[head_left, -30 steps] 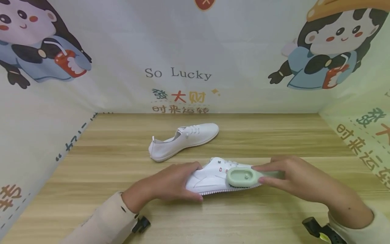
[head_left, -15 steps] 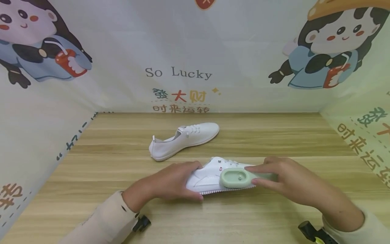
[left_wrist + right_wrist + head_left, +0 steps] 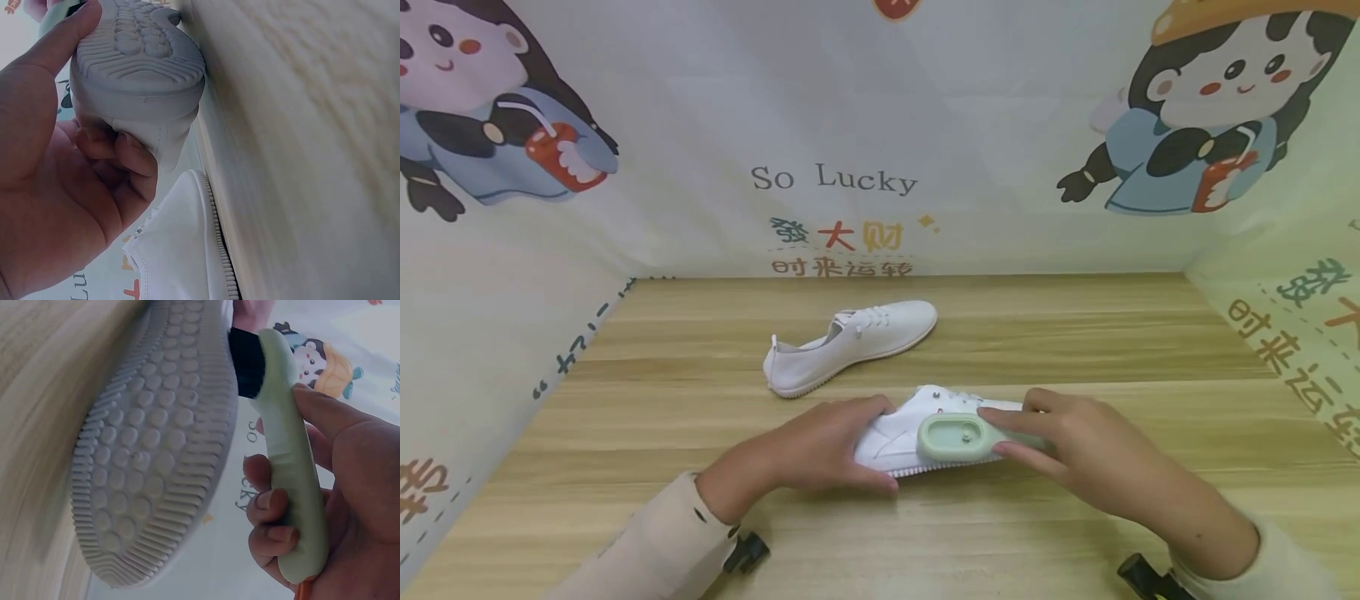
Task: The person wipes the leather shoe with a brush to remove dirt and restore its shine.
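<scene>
A white lace-up shoe (image 3: pixel 891 442) lies tipped on its side, its studded sole (image 3: pixel 147 444) turned toward the person. My left hand (image 3: pixel 820 446) grips it by the heel, thumb along the sole edge and fingers curled at the heel's upper in the left wrist view. My right hand (image 3: pixel 1075 450) holds a pale green brush (image 3: pixel 955 438) by its handle (image 3: pixel 297 481). Dark bristles (image 3: pixel 247 362) meet the side of the shoe's upper. The brush head covers part of that side in the head view.
A second white shoe (image 3: pixel 853 346) stands upright behind, toe to the right. The wood-grain tabletop (image 3: pixel 1075 333) ends at a printed backdrop (image 3: pixel 985 167), with side curtains left and right.
The brush and right hand have slid left along the shoe's side, from near the toe toward the middle. My left hand keeps its hold on the heel.
</scene>
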Tool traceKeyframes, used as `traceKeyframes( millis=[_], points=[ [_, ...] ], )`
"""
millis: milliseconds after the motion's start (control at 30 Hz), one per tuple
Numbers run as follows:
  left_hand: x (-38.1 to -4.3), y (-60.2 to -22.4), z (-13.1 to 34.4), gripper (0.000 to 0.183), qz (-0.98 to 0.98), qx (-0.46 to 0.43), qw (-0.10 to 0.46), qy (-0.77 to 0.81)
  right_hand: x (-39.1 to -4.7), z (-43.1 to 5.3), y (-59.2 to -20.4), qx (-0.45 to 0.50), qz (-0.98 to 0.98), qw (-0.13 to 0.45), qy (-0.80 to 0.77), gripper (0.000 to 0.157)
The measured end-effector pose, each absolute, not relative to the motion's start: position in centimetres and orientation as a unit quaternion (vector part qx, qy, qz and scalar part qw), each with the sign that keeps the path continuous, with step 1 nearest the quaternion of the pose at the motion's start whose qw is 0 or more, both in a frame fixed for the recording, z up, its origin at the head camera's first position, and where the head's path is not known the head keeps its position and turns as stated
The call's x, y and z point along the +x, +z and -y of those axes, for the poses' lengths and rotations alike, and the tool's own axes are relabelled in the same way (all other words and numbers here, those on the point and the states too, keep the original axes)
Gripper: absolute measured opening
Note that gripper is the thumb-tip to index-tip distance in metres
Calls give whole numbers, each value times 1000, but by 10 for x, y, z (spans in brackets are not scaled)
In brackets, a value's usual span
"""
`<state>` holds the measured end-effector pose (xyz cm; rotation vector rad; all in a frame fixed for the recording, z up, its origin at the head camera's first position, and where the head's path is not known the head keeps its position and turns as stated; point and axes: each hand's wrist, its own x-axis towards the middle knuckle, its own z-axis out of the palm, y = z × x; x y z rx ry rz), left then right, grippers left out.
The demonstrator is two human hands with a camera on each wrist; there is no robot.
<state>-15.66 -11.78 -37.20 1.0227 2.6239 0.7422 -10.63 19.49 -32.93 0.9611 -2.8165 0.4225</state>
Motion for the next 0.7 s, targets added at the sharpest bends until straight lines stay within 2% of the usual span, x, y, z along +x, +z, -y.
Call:
traceKeyframes(
  millis=[233, 400, 700],
  points=[
    [-157, -374, 118, 69, -893, 348, 116, 259, -105, -190, -333, 317, 939, 73, 111, 37],
    [-157, -374, 118, 68, -893, 348, 115, 260, -102, -189, -336, 323, 937, 98, 94, 44],
    [-155, -375, 120, 69, -895, 347, 111, 259, -99, -183, -340, 363, 920, 112, 94, 46]
  ],
)
